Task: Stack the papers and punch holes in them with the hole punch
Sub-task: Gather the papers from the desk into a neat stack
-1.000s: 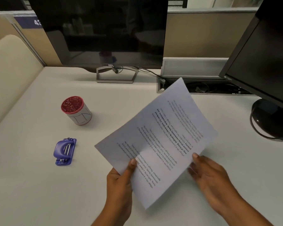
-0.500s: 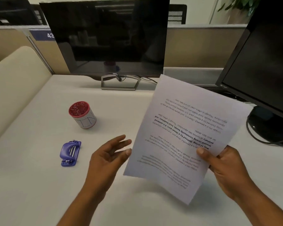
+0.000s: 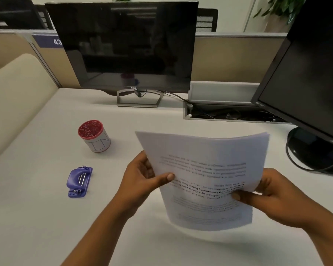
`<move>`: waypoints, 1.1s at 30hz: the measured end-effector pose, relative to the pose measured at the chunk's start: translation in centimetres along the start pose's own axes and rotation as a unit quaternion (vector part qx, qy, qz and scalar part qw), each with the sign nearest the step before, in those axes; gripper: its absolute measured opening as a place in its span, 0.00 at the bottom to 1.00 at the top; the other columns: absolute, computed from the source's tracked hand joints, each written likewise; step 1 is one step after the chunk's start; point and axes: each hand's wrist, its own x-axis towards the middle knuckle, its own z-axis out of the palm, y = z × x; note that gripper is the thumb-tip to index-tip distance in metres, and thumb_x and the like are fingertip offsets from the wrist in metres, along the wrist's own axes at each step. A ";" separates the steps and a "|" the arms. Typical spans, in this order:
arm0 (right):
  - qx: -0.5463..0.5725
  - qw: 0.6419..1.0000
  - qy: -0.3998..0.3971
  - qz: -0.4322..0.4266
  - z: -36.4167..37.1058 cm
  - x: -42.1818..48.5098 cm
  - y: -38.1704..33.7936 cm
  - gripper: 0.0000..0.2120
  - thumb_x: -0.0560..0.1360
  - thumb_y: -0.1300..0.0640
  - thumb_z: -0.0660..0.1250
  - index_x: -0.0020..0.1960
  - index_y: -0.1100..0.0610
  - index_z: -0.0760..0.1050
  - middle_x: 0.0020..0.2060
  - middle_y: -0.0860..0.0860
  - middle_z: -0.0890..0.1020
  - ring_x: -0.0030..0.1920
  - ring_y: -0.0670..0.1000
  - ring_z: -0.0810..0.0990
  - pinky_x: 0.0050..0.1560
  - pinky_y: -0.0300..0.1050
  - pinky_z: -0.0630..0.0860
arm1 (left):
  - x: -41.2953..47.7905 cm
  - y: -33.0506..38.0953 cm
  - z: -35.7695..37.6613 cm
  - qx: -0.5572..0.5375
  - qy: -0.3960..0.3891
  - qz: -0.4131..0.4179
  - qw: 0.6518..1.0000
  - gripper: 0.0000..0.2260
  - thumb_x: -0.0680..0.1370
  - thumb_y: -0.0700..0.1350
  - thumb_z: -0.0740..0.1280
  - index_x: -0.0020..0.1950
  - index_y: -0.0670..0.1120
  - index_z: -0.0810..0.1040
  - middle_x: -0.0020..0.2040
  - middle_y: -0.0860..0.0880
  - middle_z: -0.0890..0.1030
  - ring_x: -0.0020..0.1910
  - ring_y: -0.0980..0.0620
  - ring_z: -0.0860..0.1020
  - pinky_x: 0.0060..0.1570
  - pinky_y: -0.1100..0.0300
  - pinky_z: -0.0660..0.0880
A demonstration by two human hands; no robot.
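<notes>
A stack of white printed papers (image 3: 204, 169) stands nearly upright over the white desk, text upside down to me, its lower edge close to the desk surface. My left hand (image 3: 142, 181) grips the stack's left edge, thumb on the front. My right hand (image 3: 271, 196) grips the right edge, thumb on the front as well. A blue hole punch (image 3: 79, 181) lies flat on the desk to the left of my left hand, untouched.
A white cup with a red perforated lid (image 3: 94, 136) stands behind the punch. A monitor (image 3: 123, 47) sits at the back, a second monitor (image 3: 308, 79) with its round base at the right. An open cable tray (image 3: 229, 114) lies between them.
My left hand, open half a second ago, has taken the papers' left edge. The stack has turned square to me and dropped lower toward the desk.
</notes>
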 end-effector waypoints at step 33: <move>-0.004 0.956 0.262 -0.131 3.1 1.5 0.0 0.16 0.66 0.58 0.74 0.39 0.34 0.84 0.39 0.32 0.86 0.40 0.37 0.85 0.36 0.30 0.79 | -1.7 4.4 2.6 0.073 0.138 0.302 0.940 0.18 0.73 0.42 0.71 0.50 0.68 0.82 0.46 0.70 0.84 0.45 0.67 0.82 0.40 0.74 0.77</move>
